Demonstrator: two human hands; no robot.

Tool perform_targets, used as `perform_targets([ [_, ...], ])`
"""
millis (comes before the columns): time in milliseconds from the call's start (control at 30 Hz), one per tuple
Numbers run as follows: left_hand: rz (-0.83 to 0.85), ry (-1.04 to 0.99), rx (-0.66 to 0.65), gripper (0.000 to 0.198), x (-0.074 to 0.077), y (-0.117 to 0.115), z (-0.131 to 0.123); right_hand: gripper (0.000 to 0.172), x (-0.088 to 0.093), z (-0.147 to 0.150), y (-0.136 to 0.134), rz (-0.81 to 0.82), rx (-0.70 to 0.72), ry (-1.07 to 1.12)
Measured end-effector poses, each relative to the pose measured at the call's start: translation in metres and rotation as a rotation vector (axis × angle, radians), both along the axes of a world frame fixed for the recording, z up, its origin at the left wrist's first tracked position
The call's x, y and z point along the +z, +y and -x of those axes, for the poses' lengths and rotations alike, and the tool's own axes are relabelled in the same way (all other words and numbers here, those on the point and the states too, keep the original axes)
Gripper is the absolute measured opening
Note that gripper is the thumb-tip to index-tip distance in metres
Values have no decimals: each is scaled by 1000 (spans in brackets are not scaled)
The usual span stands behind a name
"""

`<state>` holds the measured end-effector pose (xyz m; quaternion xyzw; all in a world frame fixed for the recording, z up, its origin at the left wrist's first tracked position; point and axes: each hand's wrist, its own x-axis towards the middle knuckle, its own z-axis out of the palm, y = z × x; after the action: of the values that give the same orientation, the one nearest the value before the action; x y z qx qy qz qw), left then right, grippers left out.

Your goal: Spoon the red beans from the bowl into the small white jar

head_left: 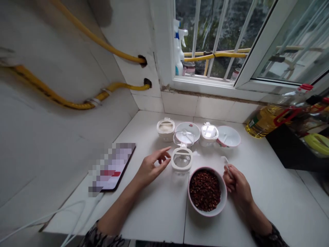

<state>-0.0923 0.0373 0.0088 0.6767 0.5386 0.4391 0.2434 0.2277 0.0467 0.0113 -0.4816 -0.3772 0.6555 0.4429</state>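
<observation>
My left hand point(151, 168) is open, its fingers apart just left of a clear jar with a white rim point(182, 161); whether a fingertip touches the jar I cannot tell. The jar's flip lid point(184, 138) is tipped back, and nothing shows inside. My right hand point(238, 183) is closed around a small pale spoon point(227, 164), whose upper end points up and away from me. Between the hands, nearer to me, stands a pink-rimmed bowl point(224, 202) filled with dark red crushed chilli point(205, 190). The right hand is beside the bowl's right rim.
Behind the jar are a container of white powder point(166, 130), a white bowl point(190, 127), a lidded jar point(209, 133) and another bowl point(232, 136). A phone point(119, 171) leans at left. An oil bottle point(259, 121) and black box point(288, 147) stand at right.
</observation>
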Motion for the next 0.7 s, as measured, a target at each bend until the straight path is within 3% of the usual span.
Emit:
perform_targets([
  [33,-6,5,33,23,-1,0,-1,41,1,-1,1,-8,0,-9],
  [133,-102,65,130,45,-2,-2,-2,42,6,-3,2,-43,-22,-54],
  [233,-204,113,216,49,-2,-5,-4,40,10,-6,3,-105,-71,-77],
  [500,-375,227,196,16,-7,-8,-15,46,10,-10,8,-265,-195,-148],
  [700,-656,319,154,25,-5,-11,-25,45,5,-12,12,-295,-205,-187],
])
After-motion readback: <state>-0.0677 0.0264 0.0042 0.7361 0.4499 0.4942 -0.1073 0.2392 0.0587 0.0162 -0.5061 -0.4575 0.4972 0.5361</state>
